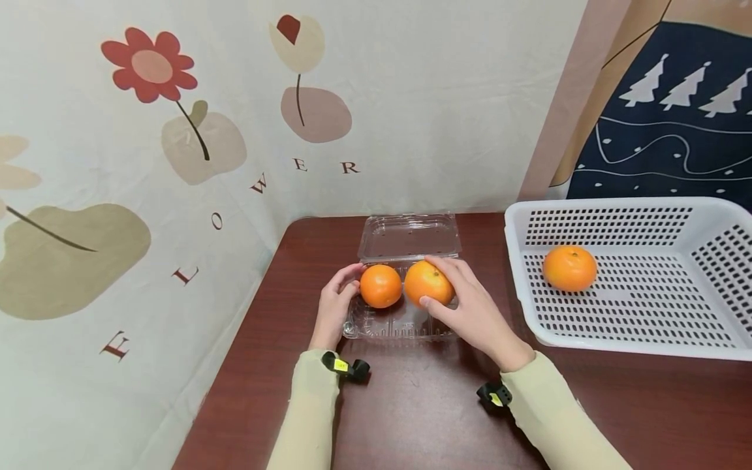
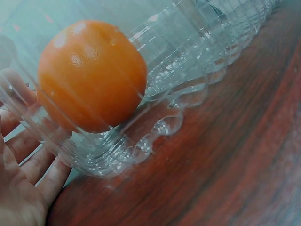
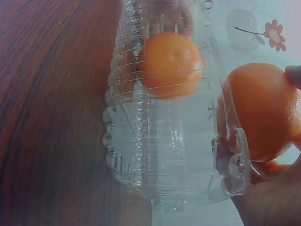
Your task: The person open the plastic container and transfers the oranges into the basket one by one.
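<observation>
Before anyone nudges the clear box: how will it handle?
The box probably flexes, since its walls look thin and see-through. Its lid may swing, as it lies open at the far side. The orange inside could roll if the box tilts, being round and smooth.

Three oranges (image 1: 427, 284), one container (image 1: 405, 322), one basket (image 1: 640, 281)

Clear box (image 1: 405, 328), lid (image 1: 409, 237) back
One glossy orange (image 1: 380, 287) sits inside at left; another orange (image 1: 425, 283) is held above the right half.
</observation>
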{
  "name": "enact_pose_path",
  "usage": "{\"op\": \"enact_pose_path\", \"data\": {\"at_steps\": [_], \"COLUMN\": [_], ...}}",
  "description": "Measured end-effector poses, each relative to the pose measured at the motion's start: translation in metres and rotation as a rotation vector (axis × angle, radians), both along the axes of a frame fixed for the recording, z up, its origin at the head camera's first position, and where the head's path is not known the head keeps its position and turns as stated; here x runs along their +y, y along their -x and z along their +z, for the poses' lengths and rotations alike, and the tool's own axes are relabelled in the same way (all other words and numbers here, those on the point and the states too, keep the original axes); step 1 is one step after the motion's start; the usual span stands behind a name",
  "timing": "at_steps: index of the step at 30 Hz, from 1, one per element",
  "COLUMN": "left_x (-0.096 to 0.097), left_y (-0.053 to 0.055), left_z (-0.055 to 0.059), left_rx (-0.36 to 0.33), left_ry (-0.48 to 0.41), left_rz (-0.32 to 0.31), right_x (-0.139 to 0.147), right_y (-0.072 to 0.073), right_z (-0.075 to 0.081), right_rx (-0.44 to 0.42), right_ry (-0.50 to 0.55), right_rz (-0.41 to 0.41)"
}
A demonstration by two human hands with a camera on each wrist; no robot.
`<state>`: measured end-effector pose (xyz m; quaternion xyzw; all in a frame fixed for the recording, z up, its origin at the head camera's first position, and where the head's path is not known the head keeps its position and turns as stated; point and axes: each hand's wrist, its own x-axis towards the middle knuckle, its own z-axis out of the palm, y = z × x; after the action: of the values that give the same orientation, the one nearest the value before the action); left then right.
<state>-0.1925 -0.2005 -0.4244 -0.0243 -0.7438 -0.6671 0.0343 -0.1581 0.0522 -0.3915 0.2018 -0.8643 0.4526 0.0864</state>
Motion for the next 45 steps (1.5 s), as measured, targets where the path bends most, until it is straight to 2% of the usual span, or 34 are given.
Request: {"op": "enact_pose_path", "data": {"at_steps": [21, 27, 36, 45], "left_x": [-0.001, -0.001, -0.001, -0.001], "left_y": [0.002, 0.001, 0.003, 0.003], "left_z": [-0.003, -0.002, -0.004, -0.003], "left_rx": [0.016, 0.005, 0.023, 0.007], "left_ry": [-0.011, -0.008, -0.023, -0.016], "left_rz": [-0.005, -0.003, -0.011, -0.008], "right_x": [0.004, 0.005, 0.007, 0.008], "right_y": [-0.001, -0.002, -0.002, -0.004], "right_z": [0.009, 0.011, 0.015, 0.021], "right_rx": [-0.025, -0.020, -0.008, -0.014], "right_ry": [0.046, 0.046, 0.057, 0.073], "right_rz": [0.016, 0.016, 0.008, 0.006]}}
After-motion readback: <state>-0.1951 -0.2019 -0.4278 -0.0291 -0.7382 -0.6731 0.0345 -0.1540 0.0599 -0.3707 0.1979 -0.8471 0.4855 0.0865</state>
